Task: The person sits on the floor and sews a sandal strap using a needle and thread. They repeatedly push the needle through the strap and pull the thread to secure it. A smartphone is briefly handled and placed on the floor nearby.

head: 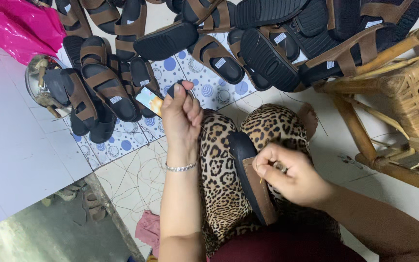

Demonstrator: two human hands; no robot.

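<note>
We see our left hand (182,115) raised above our leopard-print lap (221,170), fingers closed around a small dark tool (174,89), with a thin thread (229,148) running down from it toward the sandal. Our right hand (287,174) rests on the sandal (250,177), a black sole with a brown strap lying across our lap, fingers pinched shut on what looks like a needle (262,171). Finished brown-strapped sandals (248,43) pile on the dotted mat (209,82) on the floor ahead. A wicker stool (413,97) stands at our right.
</note>
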